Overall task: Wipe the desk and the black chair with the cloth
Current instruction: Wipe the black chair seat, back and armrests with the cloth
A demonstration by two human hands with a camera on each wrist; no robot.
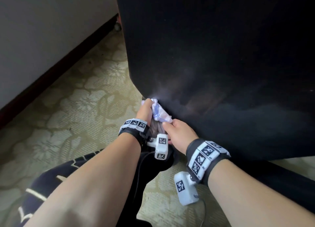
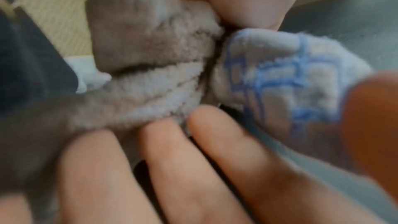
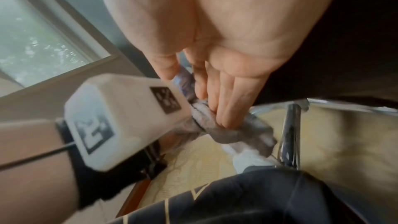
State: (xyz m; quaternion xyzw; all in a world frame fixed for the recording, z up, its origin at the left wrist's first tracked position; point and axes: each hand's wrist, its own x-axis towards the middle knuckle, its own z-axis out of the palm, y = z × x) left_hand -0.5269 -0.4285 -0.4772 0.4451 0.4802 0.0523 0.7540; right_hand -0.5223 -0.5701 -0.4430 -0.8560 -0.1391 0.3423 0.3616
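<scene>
Gripping the bunched cloth [image 1: 160, 113] together, the left hand [image 1: 144, 111] and right hand [image 1: 180, 133] clamped it against the black chair's [image 1: 221, 56] lower edge above the carpet [image 1: 76, 107].

One black chair [image 1: 221, 56], one cloth [image 1: 160, 112] against its lower left edge, and two hands, left hand [image 1: 144, 112] and right hand [image 1: 180, 133], on the cloth.

The black chair [image 1: 221, 56] runs off the head view's top and right edges, and motion blur smears the bunched cloth [image 2: 290, 74] in both wrist views.
</scene>
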